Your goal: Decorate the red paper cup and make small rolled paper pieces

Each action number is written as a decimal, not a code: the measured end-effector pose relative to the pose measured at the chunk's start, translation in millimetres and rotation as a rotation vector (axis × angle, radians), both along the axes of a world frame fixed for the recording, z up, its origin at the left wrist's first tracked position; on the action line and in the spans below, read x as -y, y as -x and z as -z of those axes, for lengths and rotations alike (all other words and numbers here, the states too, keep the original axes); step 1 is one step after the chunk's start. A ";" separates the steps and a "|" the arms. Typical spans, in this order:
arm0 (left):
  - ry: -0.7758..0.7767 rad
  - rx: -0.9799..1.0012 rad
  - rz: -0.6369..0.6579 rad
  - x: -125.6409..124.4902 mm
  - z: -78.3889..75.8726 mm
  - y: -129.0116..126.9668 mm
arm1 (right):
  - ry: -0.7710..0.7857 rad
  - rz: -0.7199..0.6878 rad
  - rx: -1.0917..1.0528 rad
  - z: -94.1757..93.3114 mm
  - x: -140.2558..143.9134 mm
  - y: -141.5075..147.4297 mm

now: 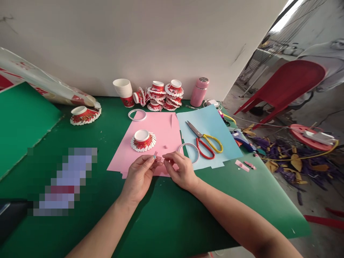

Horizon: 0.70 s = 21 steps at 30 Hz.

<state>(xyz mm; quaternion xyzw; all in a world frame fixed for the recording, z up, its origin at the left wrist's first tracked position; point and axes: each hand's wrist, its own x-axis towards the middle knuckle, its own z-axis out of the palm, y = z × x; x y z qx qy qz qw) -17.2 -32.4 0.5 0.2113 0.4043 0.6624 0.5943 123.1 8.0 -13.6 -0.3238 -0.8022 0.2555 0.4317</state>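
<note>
Both hands pinch one small pink strip [155,155] between fingertips: left hand [139,175] and right hand [180,171], grip pressed together over the pink sheet's [158,130] near edge. Green worktop [166,215] carries a blue sheet [208,134] right, scissors [205,139] on it, and a cut paper cup [143,140] just beyond.

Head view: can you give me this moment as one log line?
left hand: pinching pink strip | right hand: fingers at strip | under: pink paper | near: cut cup, scissors
</note>
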 end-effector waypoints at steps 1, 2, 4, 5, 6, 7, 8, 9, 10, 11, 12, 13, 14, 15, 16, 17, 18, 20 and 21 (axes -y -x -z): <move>-0.005 -0.010 -0.004 0.0 0.1 0.0 | 0.049 -0.015 -0.018 -0.8 0.5 -0.6; -0.014 -0.022 -0.005 0.0 0.2 0.0 | 0.104 -0.027 -0.039 -1.6 1.0 -1.0; -0.045 -0.060 0.008 0.7 0.4 -0.3 | 0.230 -0.026 -0.096 -3.0 1.5 -1.0; -0.063 -0.089 0.017 1.3 0.7 -0.6 | 0.306 -0.022 -0.123 -3.5 1.5 -0.6; -0.076 -0.127 0.023 2.2 1.1 -0.8 | 0.389 -0.027 -0.148 -4.1 1.4 0.1; -0.085 -0.178 0.024 3.2 1.6 -1.1 | 0.473 -0.046 -0.168 -4.5 1.1 1.0; -0.094 -0.239 0.024 4.4 2.0 -1.3 | 0.553 -0.071 -0.191 -4.9 0.8 2.0; -0.106 -0.308 0.023 5.7 2.2 -1.5 | 0.627 -0.098 -0.217 -5.1 0.3 2.9; -0.125 -0.382 0.027 6.9 2.2 -1.7 | 0.691 -0.122 -0.246 -5.1 -0.2 3.6; -0.150 -0.454 0.034 8.1 1.9 -1.9 | 0.745 -0.133 -0.277 -5.0 -0.8 4.1; -0.181 -0.517 0.044 9.2 1.4 -2.0 | 0.787 -0.131 -0.305 -4.6 -1.4 4.4; -0.213 -0.570 0.054 10.1 0.7 -2.2 | 0.817 -0.120 -0.326 -4.1 -2.0 4.5; -0.242 -0.615 0.063 10.9 0.1 -2.4 | 0.838 -0.104 -0.343 -3.5 -2.5 4.4; -0.267 -0.652 0.069 11.5 -0.4 -2.6 | 0.853 -0.089 -0.355 -2.8 -2.9 4.3; -0.289 -0.685 0.073 11.9 -0.6 -2.7 | 0.865 -0.076 -0.366 -2.2 -3.2 4.2; -0.309 -0.714 0.075 12.1 -0.4 -2.7 | 0.874 -0.069 -0.377 -1.6 -3.5 4.2; -0.323 -0.739 0.077 12.2 0.1 -2.7 | 0.883 -0.066 -0.389 -1.0 -3.7 4.3; -0.340 -0.764 0.077 12.2 1.7 -2.5 | 0.893 -0.069 -0.408 -0.2 -4.1 4.8; -0.341 -0.764 0.076 12.2 2.6 -2.3 | 0.892 -0.069 -0.414 0.1 -4.4 5.2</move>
